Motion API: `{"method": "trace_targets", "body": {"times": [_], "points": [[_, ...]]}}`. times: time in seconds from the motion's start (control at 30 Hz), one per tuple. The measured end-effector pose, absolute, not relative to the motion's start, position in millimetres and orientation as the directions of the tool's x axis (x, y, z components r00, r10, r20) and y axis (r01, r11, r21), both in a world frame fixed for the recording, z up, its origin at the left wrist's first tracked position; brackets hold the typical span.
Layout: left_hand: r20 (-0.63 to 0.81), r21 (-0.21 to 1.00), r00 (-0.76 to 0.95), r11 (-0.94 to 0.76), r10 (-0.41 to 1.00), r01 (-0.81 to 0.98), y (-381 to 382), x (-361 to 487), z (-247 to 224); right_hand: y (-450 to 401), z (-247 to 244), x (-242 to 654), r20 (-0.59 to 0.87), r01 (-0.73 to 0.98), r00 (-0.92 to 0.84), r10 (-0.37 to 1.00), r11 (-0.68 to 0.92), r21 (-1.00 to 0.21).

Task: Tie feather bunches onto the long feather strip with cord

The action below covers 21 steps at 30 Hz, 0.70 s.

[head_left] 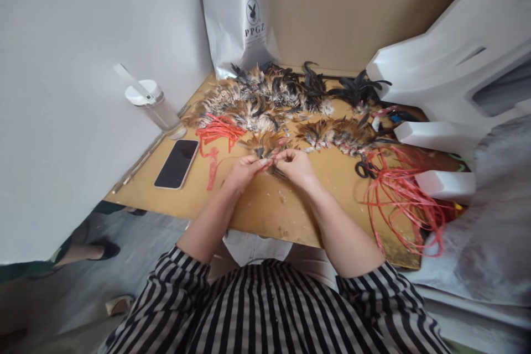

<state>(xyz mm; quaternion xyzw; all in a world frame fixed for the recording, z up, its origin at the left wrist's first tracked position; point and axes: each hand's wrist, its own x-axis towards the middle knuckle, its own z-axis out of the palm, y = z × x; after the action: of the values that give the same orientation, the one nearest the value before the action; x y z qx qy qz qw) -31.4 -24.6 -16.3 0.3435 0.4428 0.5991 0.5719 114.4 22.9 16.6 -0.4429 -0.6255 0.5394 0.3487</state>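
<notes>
Over the middle of the brown table, both my hands meet at the base of a small bunch of brown feathers. My left hand pinches the bunch's base between thumb and fingers. Closed in a pinch beside it is my right hand, at a bit of red strip on the same base. The exact grip of the right fingertips is too small to make out. A loose red strip lies left of my left hand, below a pile of cut red strips.
Feather bunches cover the back, with another row at right. Black scissors lie near tangled red strips. A phone, bottle and silver bag stand leftward. White moulded pieces border the right.
</notes>
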Motion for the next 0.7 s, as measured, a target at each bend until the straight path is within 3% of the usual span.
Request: {"method": "trace_targets", "body": {"times": [0.2,0.43,0.7], "points": [[-0.136,0.836,-0.117,0.051,0.984,-0.546,-27,-32,-2,25,16,116,-0.156,-0.063,-0.457,0.876,-0.207,-0.976],[-0.126,0.798,-0.210,-0.026,0.970,-0.603,-30,-51,-4,28,24,124,-0.079,-0.413,-0.588,0.805,-0.383,-0.826],[-0.127,0.759,-0.363,-0.145,0.923,-0.634,-51,-92,2,33,31,133,0.009,-0.553,-0.618,0.786,-0.427,-0.716]]}}
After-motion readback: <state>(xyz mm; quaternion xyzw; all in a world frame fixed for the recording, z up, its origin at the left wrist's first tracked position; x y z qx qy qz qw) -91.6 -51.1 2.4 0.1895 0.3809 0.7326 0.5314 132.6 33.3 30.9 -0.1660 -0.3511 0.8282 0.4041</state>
